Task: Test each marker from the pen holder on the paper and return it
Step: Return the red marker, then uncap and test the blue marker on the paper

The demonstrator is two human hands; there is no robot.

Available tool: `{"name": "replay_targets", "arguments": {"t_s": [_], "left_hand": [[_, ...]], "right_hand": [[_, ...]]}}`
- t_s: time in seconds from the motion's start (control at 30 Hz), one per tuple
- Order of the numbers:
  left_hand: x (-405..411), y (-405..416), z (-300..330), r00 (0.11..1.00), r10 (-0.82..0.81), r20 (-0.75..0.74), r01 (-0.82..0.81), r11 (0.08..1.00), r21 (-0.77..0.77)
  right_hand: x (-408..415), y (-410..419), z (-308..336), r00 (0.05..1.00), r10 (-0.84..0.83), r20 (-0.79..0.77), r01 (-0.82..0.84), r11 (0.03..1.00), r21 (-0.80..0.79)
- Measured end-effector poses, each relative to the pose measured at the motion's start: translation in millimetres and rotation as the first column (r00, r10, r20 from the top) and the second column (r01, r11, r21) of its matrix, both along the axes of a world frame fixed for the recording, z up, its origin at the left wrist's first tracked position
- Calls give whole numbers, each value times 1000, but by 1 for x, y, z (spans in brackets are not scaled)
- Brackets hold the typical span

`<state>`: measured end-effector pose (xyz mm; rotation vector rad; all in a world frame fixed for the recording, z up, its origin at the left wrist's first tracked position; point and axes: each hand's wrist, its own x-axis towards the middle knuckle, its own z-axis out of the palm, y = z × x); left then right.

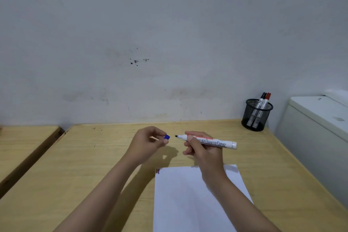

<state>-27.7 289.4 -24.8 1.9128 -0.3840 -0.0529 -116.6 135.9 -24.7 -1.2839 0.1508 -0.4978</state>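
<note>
My right hand (202, 149) grips a white board marker (216, 142) held level above the desk, its bare dark tip pointing left. My left hand (148, 142) pinches the marker's blue cap (166, 137) between thumb and fingers, a short gap away from the tip. A white sheet of paper (188, 199) lies on the wooden desk below my right forearm, with small red and blue marks at its top left corner (157, 171). A black mesh pen holder (257, 115) stands at the back right with a black-capped marker (262, 100) and a red-capped marker (267, 98) in it.
The light wooden desk (94, 156) meets a grey-white wall at the back. A second wooden surface (22, 141) lies to the left across a gap. A white appliance (316, 128) stands along the desk's right edge.
</note>
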Motion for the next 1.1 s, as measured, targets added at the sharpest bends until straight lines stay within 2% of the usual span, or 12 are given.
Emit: {"name": "replay_targets", "arguments": {"t_s": [0.13, 0.43, 0.57, 0.7, 0.87, 1.0, 1.1], "left_hand": [[-28, -1, 24, 999, -45, 4, 45, 989, -141], [-68, -4, 47, 990, -87, 113, 104, 983, -154], [-84, -2, 55, 982, -111, 151, 141, 968, -207], [-99, 4, 66, 958, -109, 265, 163, 967, -193], [-114, 11, 80, 857, -138, 496, 211, 973, -94], [-114, 9, 81, 877, -131, 461, 199, 975, -101], [-108, 3, 81, 895, -73, 441, 130, 986, -101]], "right_hand": [[-6, -5, 18, 999, 1, 50, 2, 998, -63], [-37, -5, 40, 994, 96, 50, -77, 955, -287], [-51, -5, 49, 986, 152, 71, -120, 933, -339], [-66, -4, 55, 970, 210, 125, -159, 930, -332], [-81, 0, 61, 944, 277, 180, -205, 919, -338], [-80, 0, 63, 951, 263, 162, -220, 945, -241], [-73, 0, 65, 953, 300, 49, -297, 952, -73]]}}
